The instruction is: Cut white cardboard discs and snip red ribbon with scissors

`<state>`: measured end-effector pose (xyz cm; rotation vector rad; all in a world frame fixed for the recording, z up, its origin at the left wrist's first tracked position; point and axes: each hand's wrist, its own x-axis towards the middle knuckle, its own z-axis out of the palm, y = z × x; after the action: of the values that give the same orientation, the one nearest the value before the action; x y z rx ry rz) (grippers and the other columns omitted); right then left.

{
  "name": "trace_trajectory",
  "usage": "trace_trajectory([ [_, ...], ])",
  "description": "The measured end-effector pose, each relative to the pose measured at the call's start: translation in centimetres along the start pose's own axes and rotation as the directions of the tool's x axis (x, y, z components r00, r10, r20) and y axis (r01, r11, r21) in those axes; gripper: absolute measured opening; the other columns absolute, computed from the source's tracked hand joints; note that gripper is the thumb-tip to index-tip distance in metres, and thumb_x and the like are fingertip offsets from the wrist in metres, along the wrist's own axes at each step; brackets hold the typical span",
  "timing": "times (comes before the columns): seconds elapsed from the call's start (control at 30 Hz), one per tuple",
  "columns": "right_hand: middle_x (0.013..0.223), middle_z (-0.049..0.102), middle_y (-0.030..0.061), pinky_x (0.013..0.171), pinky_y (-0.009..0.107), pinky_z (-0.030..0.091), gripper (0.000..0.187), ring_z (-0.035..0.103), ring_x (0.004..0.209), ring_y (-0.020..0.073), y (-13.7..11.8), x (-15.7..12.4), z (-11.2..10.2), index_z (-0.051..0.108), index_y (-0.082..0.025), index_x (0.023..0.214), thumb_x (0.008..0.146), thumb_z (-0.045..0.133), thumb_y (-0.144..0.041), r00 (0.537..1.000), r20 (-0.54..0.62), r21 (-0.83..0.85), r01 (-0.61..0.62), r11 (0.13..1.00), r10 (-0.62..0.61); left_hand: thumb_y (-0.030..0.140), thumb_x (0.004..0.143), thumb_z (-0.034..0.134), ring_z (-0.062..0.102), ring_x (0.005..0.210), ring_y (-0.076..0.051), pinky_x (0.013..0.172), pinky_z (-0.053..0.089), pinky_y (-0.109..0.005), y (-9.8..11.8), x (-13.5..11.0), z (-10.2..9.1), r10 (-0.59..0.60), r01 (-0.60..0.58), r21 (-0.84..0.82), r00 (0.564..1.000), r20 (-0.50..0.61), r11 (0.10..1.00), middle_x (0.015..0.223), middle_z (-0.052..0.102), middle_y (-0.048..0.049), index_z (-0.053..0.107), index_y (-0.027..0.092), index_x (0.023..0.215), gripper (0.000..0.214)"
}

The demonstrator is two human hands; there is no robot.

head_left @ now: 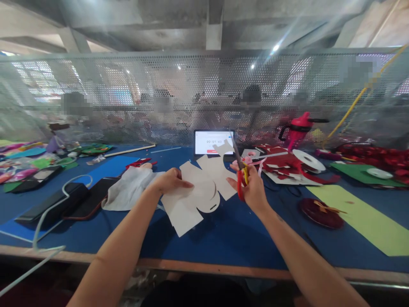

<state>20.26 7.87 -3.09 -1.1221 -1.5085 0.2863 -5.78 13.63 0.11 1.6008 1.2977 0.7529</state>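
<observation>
My left hand [171,181] pinches the left edge of a white die-cut cardboard sheet [200,192], held above the blue table [230,238]. My right hand [251,185] grips scissors [240,170] with red and yellow handles, fingers through the loops. The blades point up and away, beside the sheet's upper right flap. The sheet has rounded tabs and several flaps.
A tablet [213,142] showing a timer stands behind the sheet. White cloth [128,189], two dark phones [56,207] and a white cable [47,213] lie left. Red ribbon and white reels [308,160], a pink jug [298,128], a red disc [321,212] and a green sheet [367,217] lie right. A perforated screen [204,94] closes the back.
</observation>
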Motion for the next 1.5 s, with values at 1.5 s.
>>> trace_trajectory([
  [1.5, 0.064, 0.044, -0.0024, 0.058, 0.025, 0.043, 0.044, 0.043, 0.056, 0.0093, -0.7, -2.9, 2.0, 0.041, -0.019, 0.073, 0.08, 0.044, -0.063, 0.727, 0.68, 0.217, -0.322, 0.922, 0.094, 0.029, 0.049, 0.081, 0.061, 0.064, -0.013, 0.06, 0.047, -0.023, 0.2, -1.0, 5.2, -0.047, -0.48, -0.655, 0.785, -0.617, 0.584, 0.071, 0.069, -0.0038, 0.067, 0.015, 0.059, 0.022],
])
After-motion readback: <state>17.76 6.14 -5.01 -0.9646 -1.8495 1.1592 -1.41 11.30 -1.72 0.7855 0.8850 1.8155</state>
